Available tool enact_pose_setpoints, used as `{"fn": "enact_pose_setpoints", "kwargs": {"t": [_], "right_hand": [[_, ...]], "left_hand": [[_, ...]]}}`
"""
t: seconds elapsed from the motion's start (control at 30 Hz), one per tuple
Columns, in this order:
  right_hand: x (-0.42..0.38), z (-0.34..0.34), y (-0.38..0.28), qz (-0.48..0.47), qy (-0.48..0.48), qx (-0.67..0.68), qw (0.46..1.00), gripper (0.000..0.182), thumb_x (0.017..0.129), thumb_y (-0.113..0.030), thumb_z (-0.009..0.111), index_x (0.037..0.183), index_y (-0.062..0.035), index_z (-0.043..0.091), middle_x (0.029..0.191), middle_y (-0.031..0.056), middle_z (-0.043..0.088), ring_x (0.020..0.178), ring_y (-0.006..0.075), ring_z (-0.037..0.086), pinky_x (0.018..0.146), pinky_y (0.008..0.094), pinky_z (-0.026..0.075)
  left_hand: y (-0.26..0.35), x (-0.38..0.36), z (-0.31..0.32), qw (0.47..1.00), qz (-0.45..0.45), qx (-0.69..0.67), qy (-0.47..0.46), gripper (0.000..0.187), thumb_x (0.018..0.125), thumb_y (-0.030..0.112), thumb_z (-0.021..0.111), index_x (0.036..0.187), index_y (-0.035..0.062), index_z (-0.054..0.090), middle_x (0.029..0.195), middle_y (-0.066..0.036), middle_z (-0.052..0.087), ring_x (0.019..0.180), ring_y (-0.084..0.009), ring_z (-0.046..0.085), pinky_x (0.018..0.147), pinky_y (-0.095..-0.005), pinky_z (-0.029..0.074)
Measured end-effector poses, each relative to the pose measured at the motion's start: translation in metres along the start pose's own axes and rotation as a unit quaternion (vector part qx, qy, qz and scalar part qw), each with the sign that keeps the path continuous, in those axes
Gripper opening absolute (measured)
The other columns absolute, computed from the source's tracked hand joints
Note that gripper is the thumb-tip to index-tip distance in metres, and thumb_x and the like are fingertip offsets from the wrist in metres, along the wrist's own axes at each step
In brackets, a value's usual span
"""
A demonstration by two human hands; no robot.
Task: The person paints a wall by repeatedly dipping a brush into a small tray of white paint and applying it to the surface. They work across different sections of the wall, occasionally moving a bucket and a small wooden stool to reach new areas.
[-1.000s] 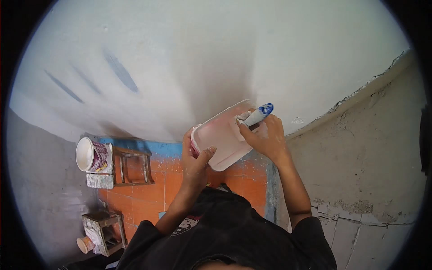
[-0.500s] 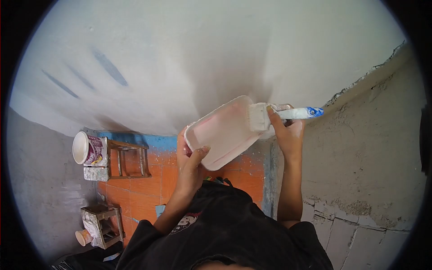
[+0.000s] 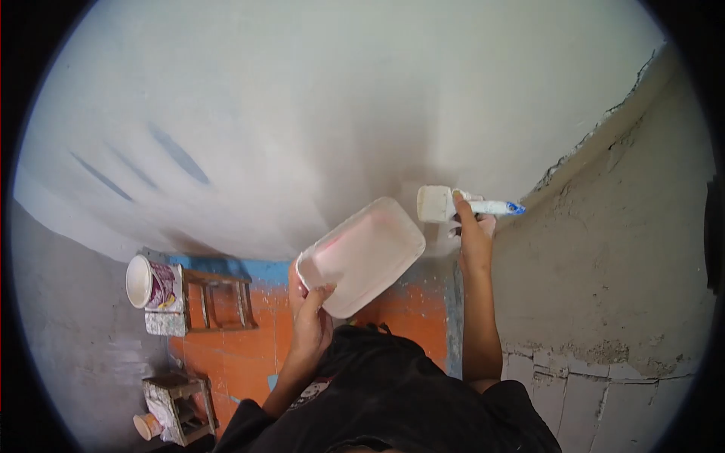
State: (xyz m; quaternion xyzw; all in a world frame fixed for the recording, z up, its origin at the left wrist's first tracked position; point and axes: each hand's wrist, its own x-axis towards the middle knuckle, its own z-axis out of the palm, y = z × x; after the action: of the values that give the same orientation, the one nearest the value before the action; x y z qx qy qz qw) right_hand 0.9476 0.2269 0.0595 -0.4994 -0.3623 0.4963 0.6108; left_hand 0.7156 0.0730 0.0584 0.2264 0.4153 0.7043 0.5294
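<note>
My left hand [image 3: 311, 321] grips the near left corner of a shallow white paint tray [image 3: 370, 260], its thumb over the rim and pinkish-white paint inside. In my right hand [image 3: 476, 234] is a wide paintbrush [image 3: 436, 204] with white-coated bristles and a white handle tipped in blue. The fingers are closed around the brush near its base. Its bristles point left, just above the tray's far right corner and apart from it. Before both hands stands a pale painted wall [image 3: 302, 98] with grey streaks on its left.
At left, a paint bucket [image 3: 140, 281] rests on a wooden stool [image 3: 219, 302]. Below it is a second stool [image 3: 181, 408] beside a small orange-tinted pot [image 3: 147, 426]. The floor is orange tile [image 3: 242, 359]. A rough grey wall [image 3: 604, 249] rises at right.
The brush has come away from the tray's right end, leaving a gap. The tray sits lower in view, and the whole view has shifted slightly, with the stools appearing lower.
</note>
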Motion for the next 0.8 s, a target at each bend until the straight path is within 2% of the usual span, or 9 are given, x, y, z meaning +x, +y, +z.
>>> {"fn": "enact_pose_setpoints", "kwargs": {"t": [0.2, 0.23, 0.3, 0.37, 0.43, 0.53, 0.63, 0.7, 0.8], "right_hand": [[0.016, 0.043, -0.06, 0.013, -0.049, 0.066, 0.997, 0.027, 0.086, -0.018, 0.08, 0.104, -0.0053, 0.064, 0.085, 0.0009, 0.065, 0.07, 0.0076, 0.058, 0.054, 0.0233, 0.044], [0.022, 0.049, -0.079, -0.024, -0.084, 0.059, 0.994, 0.028, 0.085, -0.012, 0.08, 0.105, -0.0052, 0.063, 0.087, 0.0013, 0.065, 0.07, 0.0079, 0.059, 0.056, 0.023, 0.046], [0.03, 0.068, -0.132, -0.188, -0.144, -0.029, 0.971, 0.028, 0.086, -0.012, 0.078, 0.109, -0.0041, 0.064, 0.094, 0.0047, 0.067, 0.081, 0.0116, 0.064, 0.062, 0.0277, 0.051], [0.041, 0.096, -0.188, -0.438, -0.14, -0.096, 0.883, 0.031, 0.084, -0.008, 0.077, 0.113, -0.0017, 0.066, 0.095, 0.0081, 0.07, 0.081, 0.0148, 0.067, 0.065, 0.0287, 0.053], [0.055, 0.121, -0.244, -0.672, -0.057, -0.198, 0.711, 0.034, 0.081, -0.005, 0.076, 0.114, -0.0017, 0.068, 0.097, 0.0101, 0.071, 0.082, 0.0211, 0.069, 0.067, 0.0294, 0.054], [0.066, 0.152, -0.297, -0.794, 0.026, -0.311, 0.521, 0.03, 0.08, -0.004, 0.072, 0.109, -0.004, 0.07, 0.101, 0.0113, 0.071, 0.084, 0.027, 0.069, 0.069, 0.0313, 0.056], [0.081, 0.161, -0.278, -0.811, 0.057, -0.374, 0.447, 0.027, 0.081, -0.007, 0.067, 0.108, -0.007, 0.07, 0.104, 0.0094, 0.071, 0.087, 0.0283, 0.068, 0.069, 0.0335, 0.056], [0.08, 0.16, -0.223, -0.799, 0.072, -0.424, 0.421, 0.027, 0.08, -0.011, 0.065, 0.107, -0.0084, 0.07, 0.101, 0.0084, 0.07, 0.088, 0.0243, 0.068, 0.067, 0.0341, 0.056], [0.064, 0.145, -0.133, -0.752, -0.011, -0.478, 0.455, 0.029, 0.082, -0.011, 0.064, 0.11, -0.0081, 0.069, 0.098, 0.0052, 0.068, 0.084, 0.0227, 0.067, 0.064, 0.0318, 0.055]], "left_hand": [[0.01, 0.016, -0.01, 0.999, 0.02, -0.036, 0.017, 0.057, 0.082, 0.001, 0.056, 0.138, 0.0036, 0.042, 0.127, -0.011, 0.053, 0.119, -0.0221, 0.052, 0.103, -0.0379, 0.045], [0.011, 0.021, -0.015, 0.999, 0.025, -0.034, 0.014, 0.057, 0.081, 0.002, 0.057, 0.136, 0.0037, 0.043, 0.125, -0.011, 0.054, 0.118, -0.022, 0.053, 0.102, -0.0376, 0.045], [0.013, 0.029, -0.024, 0.999, 0.031, -0.028, 0.011, 0.056, 0.08, 0.004, 0.059, 0.134, 0.0039, 0.044, 0.122, -0.01, 0.055, 0.114, -0.0217, 0.055, 0.1, -0.0368, 0.046], [0.019, 0.035, -0.028, 0.998, 0.039, -0.038, 0.008, 0.056, 0.079, 0.005, 0.061, 0.133, 0.0043, 0.045, 0.12, -0.01, 0.056, 0.112, -0.0218, 0.056, 0.098, -0.0368, 0.046], [0.024, 0.04, -0.029, 0.998, 0.048, -0.042, 0.006, 0.055, 0.079, 0.006, 0.062, 0.132, 0.0046, 0.046, 0.118, -0.01, 0.056, 0.111, -0.022, 0.057, 0.098, -0.037, 0.047], [0.031, 0.047, -0.033, 0.998, 0.054, -0.043, 0.007, 0.055, 0.078, 0.006, 0.062, 0.13, 0.0048, 0.046, 0.118, -0.01, 0.057, 0.111, -0.0226, 0.057, 0.097, -0.0375, 0.047], [0.037, 0.053, -0.041, 0.998, 0.036, -0.043, 0.01, 0.055, 0.077, 0.006, 0.061, 0.129, 0.0046, 0.046, 0.117, -0.01, 0.056, 0.111, -0.0232, 0.057, 0.097, -0.0377, 0.048], [0.042, 0.057, -0.045, 0.999, 0.023, -0.044, 0.014, 0.055, 0.076, 0.006, 0.061, 0.129, 0.0044, 0.046, 0.117, -0.011, 0.056, 0.111, -0.0237, 0.057, 0.097, -0.0377, 0.048], [0.045, 0.061, -0.058, 0.998, 0.021, -0.053, 0.013, 0.056, 0.075, 0.005, 0.06, 0.129, 0.0039, 0.045, 0.117, -0.011, 0.056, 0.111, -0.0244, 0.057, 0.096, -0.0383, 0.049]]}}
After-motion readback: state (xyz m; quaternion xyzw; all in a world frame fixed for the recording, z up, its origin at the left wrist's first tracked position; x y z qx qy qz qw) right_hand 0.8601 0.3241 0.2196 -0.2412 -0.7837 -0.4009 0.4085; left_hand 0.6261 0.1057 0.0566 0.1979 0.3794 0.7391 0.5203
